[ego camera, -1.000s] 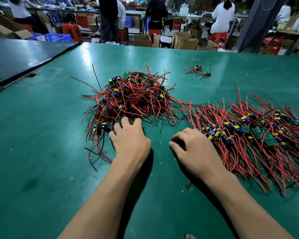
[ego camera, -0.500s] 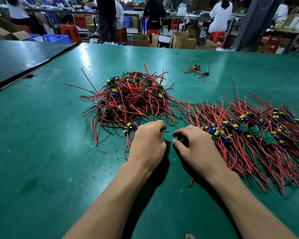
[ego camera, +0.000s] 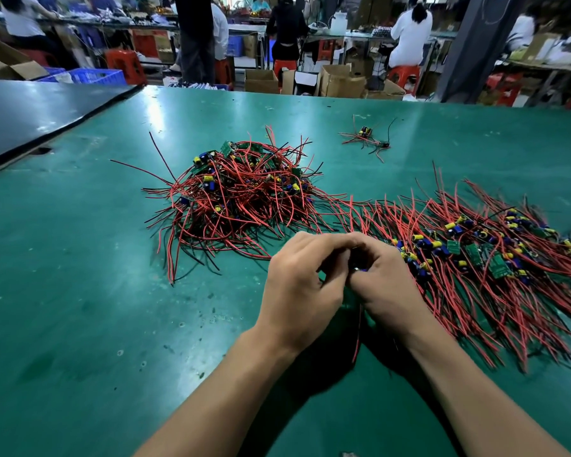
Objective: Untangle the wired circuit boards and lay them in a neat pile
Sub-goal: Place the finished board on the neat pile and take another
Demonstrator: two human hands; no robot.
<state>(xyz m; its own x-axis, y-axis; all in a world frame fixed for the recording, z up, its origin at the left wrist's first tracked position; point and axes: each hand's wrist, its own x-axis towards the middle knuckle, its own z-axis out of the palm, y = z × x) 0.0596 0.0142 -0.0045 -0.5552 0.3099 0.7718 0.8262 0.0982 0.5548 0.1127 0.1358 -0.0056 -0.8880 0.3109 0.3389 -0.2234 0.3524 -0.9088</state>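
Observation:
A tangled heap of small green circuit boards with red and black wires (ego camera: 241, 196) lies mid-table. To its right spreads a combed-out pile of the same boards (ego camera: 482, 255), wires fanned toward me. My left hand (ego camera: 302, 285) and my right hand (ego camera: 384, 285) meet in front of me between the two piles, fingers curled together around one wired board (ego camera: 360, 268). Only a blue part of it shows between the fingers, and its red wire (ego camera: 357, 338) hangs down between my wrists.
The green table (ego camera: 96, 308) carries a stray pair of wired boards (ego camera: 366, 136) at the back. A dark panel (ego camera: 30, 110) lies along the far left. Beyond the table's far edge are cardboard boxes (ego camera: 340, 82), stools and several people working.
My left hand left the tangled heap's near edge and moved right to join my right hand, bringing a wired board with it. Both hands now close together on that board.

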